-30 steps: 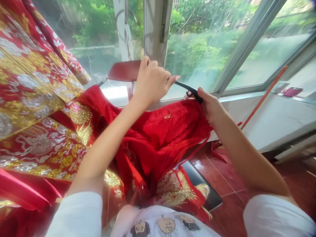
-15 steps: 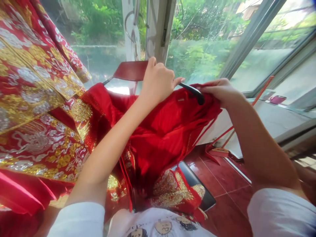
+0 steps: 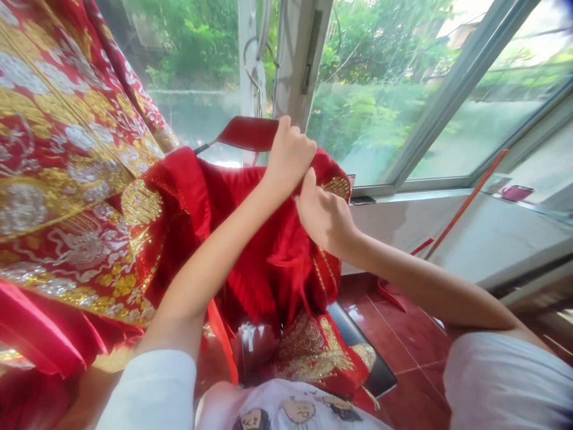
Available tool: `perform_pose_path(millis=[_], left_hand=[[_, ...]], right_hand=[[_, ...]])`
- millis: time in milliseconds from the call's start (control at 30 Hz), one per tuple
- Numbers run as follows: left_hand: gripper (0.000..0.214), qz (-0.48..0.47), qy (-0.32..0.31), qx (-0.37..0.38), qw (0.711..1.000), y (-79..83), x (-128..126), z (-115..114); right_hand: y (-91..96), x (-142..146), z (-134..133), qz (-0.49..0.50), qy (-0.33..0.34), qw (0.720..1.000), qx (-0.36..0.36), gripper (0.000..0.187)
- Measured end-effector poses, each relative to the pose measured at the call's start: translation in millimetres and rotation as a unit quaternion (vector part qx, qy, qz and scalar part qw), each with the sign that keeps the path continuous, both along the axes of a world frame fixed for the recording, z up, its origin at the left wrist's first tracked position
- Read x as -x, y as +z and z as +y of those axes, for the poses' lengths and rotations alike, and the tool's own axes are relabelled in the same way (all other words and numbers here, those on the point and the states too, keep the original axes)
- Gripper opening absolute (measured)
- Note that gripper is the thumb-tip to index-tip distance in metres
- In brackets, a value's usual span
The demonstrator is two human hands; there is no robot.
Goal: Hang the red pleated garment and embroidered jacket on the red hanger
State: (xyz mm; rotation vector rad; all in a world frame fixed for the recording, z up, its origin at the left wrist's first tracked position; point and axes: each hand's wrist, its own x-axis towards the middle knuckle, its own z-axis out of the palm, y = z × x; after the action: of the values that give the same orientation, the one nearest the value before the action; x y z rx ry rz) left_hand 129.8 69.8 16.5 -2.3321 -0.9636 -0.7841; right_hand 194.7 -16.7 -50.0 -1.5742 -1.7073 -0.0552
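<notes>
The left hand (image 3: pixel 292 154) clamps its fingers on a flat red hanger (image 3: pixel 248 134) near the window (image 3: pixel 367 101); a pleated red garment (image 3: pixel 255 280), glittery gold at the shoulders, drapes over it. The right hand (image 3: pixel 329 218) curls, grip hidden.

My one view looks out from my head, forward and steeply down. My shirt (image 3: pixel 298 412) is nearest, cut off by the bottom edge, with a sleeve (image 3: pixel 152 388) in the lower left. From there I look along both my arms to my left grip (image 3: pixel 293 149) and right grip (image 3: pixel 324 215), near mid-frame, and down onto the garment (image 3: pixel 250 289). Farther off, I face the window (image 3: pixel 403 101) across the top; the floor (image 3: pixel 398 334) shows low on the right.
</notes>
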Motion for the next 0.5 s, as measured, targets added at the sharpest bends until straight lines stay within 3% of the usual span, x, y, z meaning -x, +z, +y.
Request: perform_pose_path(millis=[100,200,267,367,433,500], left_hand=[[0.033,0.036,-0.053,-0.021,0.998,4.3,7.4,-3.5],[0.034,0.015,-0.138,0.002,0.99,20.5,34.8,-20.6],[0.033,-0.062,-0.147,0.002,0.987,32.6,64.8,-32.8],[0.033,-0.15,-0.017,-0.025,0.988,42.4,118.8,-37.3],[0.028,-0.157,0.058,0.029,0.985,40.0,153.2,-29.7],[0.039,-0.14,0.092,0.105,0.98,30.9,180.7,-18.8]], right_hand=[[-0.8,-11.5,-10.1,-0.062,-0.02,0.998,-0.007,0.055],[17.7,-31.9,-19.6,-0.019,-0.002,0.999,-0.05,0.033],[32.5,-48.6,-18.6,0.025,0.003,0.994,-0.11,0.02],[49.2,-73.2,-5.0,0.026,0.042,0.986,-0.159,0.014],[53.9,-83.8,8.4,0.013,0.098,0.988,-0.121,0.018],[53.4,-87.1,21.0,0.005,0.131,0.988,-0.08,0.021]])
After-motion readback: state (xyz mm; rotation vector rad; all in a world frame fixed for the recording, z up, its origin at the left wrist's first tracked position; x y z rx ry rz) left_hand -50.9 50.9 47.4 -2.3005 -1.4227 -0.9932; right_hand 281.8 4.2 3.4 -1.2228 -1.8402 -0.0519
